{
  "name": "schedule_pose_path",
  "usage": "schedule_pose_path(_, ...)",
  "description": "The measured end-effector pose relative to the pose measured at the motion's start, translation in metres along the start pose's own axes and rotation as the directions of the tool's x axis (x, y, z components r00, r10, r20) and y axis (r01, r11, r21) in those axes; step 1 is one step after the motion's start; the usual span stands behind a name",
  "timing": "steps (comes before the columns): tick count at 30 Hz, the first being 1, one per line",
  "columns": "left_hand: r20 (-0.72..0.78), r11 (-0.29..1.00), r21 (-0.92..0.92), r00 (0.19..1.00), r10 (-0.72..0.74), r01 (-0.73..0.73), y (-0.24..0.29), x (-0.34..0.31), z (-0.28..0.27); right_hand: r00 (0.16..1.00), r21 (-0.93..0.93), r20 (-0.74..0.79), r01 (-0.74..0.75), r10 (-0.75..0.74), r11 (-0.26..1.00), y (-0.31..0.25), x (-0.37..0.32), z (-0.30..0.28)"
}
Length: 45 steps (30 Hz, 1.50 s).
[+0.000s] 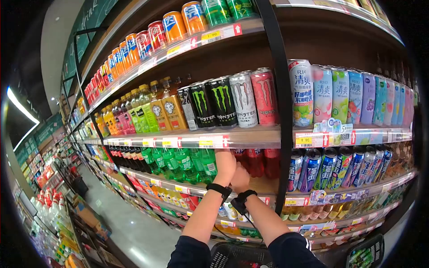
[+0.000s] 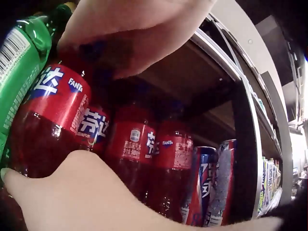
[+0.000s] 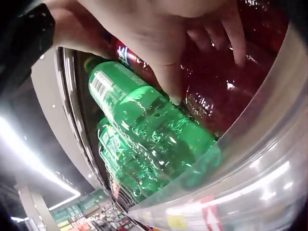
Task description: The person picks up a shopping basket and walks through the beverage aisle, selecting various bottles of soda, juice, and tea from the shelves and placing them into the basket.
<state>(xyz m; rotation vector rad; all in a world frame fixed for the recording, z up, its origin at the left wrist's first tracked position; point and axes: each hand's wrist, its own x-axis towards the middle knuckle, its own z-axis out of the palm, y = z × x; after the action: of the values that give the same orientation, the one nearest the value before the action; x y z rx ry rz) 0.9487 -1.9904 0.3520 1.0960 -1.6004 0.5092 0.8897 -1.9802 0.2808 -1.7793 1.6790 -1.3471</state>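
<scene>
A red Fanta bottle (image 2: 54,96) stands at the front of its row, beside a green bottle (image 3: 149,125). My left hand (image 1: 225,166) reaches under the shelf edge; in the left wrist view the left hand (image 2: 139,29) curls over the top of this bottle, its fingertips hidden. Lower down, my right hand (image 1: 241,177) is at the bottle's body, and in the right wrist view the right hand (image 3: 144,33) has thumb and fingers spread around the red plastic. More red bottles (image 2: 132,144) stand behind and beside it.
Above the hands runs a shelf edge with price tags (image 1: 214,141), carrying Monster cans (image 1: 222,102). A black upright post (image 1: 282,111) stands to the right, with blue cans (image 1: 311,169) beyond it. Below are a lower shelf and a black basket (image 1: 237,255). An aisle floor (image 1: 120,223) lies left.
</scene>
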Motion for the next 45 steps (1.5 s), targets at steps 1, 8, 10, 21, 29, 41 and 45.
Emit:
schedule_pose_path(1,0.002,0.999,-0.037,1.0,-0.004,0.004,0.001,0.0,-0.001,1.0,-0.01,-0.006,0.003,-0.003,1.0,-0.001,0.0,-0.002)
schedule_pose_path(8,0.063,0.996,-0.072,0.997,-0.042,0.046,0.023,-0.006,-0.02,0.995,0.016,-0.069,0.074,-0.072,0.997,0.007,-0.007,-0.002)
schedule_pose_path(10,0.118,0.996,-0.054,0.991,-0.068,0.075,0.029,-0.006,-0.024,0.991,0.034,-0.081,0.111,-0.108,0.993,0.012,-0.01,0.001)
schedule_pose_path(21,0.093,1.0,-0.025,0.996,-0.004,0.007,0.038,-0.014,-0.04,0.957,0.065,-0.101,0.279,-0.272,0.958,0.029,-0.005,0.01)
schedule_pose_path(29,0.129,0.997,-0.049,0.99,-0.054,0.061,0.042,-0.021,-0.057,0.963,0.002,-0.053,0.265,-0.265,0.964,0.022,-0.01,0.006)
schedule_pose_path(41,-0.049,0.953,-0.202,0.969,-0.242,0.227,0.007,-0.063,-0.075,0.981,-0.185,0.001,0.19,-0.193,0.964,0.006,-0.008,0.005)
schedule_pose_path(45,-0.14,0.955,-0.166,0.953,-0.27,0.246,-0.018,-0.045,-0.072,0.906,-0.012,-0.276,0.332,-0.322,0.943,0.0,-0.036,-0.006)
